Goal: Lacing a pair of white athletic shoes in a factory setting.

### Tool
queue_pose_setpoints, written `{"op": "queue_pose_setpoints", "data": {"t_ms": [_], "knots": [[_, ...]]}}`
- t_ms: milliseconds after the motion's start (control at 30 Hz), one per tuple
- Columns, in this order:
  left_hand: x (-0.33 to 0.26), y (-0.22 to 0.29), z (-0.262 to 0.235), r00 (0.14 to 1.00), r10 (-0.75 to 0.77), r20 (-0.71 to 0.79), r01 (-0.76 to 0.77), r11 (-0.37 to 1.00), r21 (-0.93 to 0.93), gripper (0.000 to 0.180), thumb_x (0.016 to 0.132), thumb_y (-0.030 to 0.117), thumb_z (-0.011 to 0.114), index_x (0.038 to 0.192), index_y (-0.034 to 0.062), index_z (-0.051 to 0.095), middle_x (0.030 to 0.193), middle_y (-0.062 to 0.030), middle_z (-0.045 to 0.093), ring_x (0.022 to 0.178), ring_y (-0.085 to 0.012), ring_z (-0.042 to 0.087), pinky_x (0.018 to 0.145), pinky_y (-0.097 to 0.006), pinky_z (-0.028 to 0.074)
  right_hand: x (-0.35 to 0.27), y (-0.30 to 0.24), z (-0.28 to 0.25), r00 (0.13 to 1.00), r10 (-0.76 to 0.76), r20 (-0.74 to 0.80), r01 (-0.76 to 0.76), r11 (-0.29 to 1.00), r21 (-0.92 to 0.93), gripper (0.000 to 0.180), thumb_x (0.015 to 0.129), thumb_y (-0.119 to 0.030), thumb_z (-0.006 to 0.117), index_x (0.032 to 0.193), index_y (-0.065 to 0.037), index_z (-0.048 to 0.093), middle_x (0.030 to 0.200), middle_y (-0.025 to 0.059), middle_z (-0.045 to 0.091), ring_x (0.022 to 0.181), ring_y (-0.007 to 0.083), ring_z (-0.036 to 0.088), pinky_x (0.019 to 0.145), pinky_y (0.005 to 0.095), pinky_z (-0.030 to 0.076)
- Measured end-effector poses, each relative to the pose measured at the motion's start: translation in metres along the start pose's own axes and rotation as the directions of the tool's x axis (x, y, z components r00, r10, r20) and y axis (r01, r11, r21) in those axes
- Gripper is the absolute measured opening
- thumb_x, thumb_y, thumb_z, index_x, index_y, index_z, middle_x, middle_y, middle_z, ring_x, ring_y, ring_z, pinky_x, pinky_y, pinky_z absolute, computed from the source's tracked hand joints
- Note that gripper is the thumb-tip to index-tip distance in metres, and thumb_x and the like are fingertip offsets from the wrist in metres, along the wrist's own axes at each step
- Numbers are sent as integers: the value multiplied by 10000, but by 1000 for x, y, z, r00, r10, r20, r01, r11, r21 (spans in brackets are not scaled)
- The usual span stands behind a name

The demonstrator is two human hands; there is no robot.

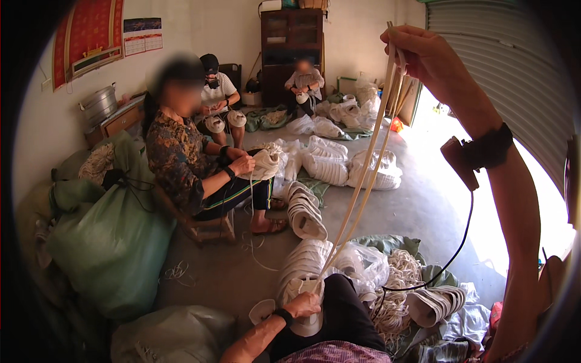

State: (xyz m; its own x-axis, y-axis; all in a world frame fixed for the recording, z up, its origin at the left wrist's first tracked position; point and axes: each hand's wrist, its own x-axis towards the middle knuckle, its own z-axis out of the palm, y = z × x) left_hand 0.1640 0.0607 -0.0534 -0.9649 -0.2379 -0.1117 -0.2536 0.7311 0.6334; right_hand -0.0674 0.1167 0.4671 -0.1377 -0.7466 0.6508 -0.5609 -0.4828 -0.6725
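On my lap lies an off-white shoe upper (pixel 307 327). My left hand (pixel 301 305) is closed on it, near its lacing. High at the upper right, my right hand (pixel 417 53) pinches a long cream shoelace (pixel 367 175). From those fingers the lace runs down in two stretched strands to the upper. A short end hangs loose below my right fingers. Just beyond my lap, a row of nested shoe uppers (pixel 307 257) reaches forward across the floor.
A heap of loose laces (pixel 402 272) lies right of my legs, beside stacked uppers (pixel 437 302). Big green sacks (pixel 112 242) stand at the left. A seated co-worker (pixel 181 151) handles another upper; two people sit farther back. A roller shutter (pixel 502 66) rises at the right.
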Motion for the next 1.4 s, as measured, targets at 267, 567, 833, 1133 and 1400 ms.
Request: {"op": "queue_pose_setpoints", "data": {"t_ms": [267, 567, 833, 1133, 1400], "knots": [[-11, -2, 3, 994, -30, -102, 8, 977, -214, 177, 756, 200, 569, 791, 31, 607, 767, -204, 614, 784, -362, 610, 688, -415, 474, -3, 1, -3, 1000, 3, 8, -2, 1000, -20, 250, 905, -276, 560, 984, -48, 627, 797, -21, 590, 671, 29, 499, 612, 185, 399], [-43, -11, -2, 937, -68, -342, -13, 973, -229, 139, 777, 160, 565, 807, 27, 591, 753, -164, 603, 719, -323, 606, 655, -386, 477, 0, 2, -3, 999, -30, 28, 30, 999, -13, 247, 892, -274, 575, 976, -51, 640, 804, -2, 620, 693, 48, 536, 638, 208, 420], [-42, -11, -4, 947, -16, -320, -63, 969, -238, 149, 769, 182, 593, 814, 41, 604, 734, -141, 604, 705, -309, 611, 642, -375, 481, 0, 2, -1, 1000, -20, 19, 20, 1000, 1, 246, 878, -271, 594, 964, -49, 653, 808, 21, 643, 713, 67, 568, 669, 223, 434], [-38, -13, 5, 950, -16, -312, 13, 1000, -10, 149, 786, 217, 545, 798, 70, 565, 763, -147, 625, 722, -341, 613, 632, -438, 478, 3, 4, 6, 998, -49, 35, 49, 999, -4, 267, 875, -287, 595, 951, -36, 649, 779, 8, 620, 668, 52, 528, 619, 213, 411], [-47, -15, 16, 889, -42, -457, 45, 999, -5, 146, 801, 205, 526, 835, 67, 557, 779, -172, 634, 697, -361, 616, 605, -464, 483, 1, 4, 2, 998, -15, 59, 16, 1000, -26, 278, 907, -301, 559, 1005, -48, 617, 808, -17, 593, 683, 37, 516, 627, 197, 421]]}}
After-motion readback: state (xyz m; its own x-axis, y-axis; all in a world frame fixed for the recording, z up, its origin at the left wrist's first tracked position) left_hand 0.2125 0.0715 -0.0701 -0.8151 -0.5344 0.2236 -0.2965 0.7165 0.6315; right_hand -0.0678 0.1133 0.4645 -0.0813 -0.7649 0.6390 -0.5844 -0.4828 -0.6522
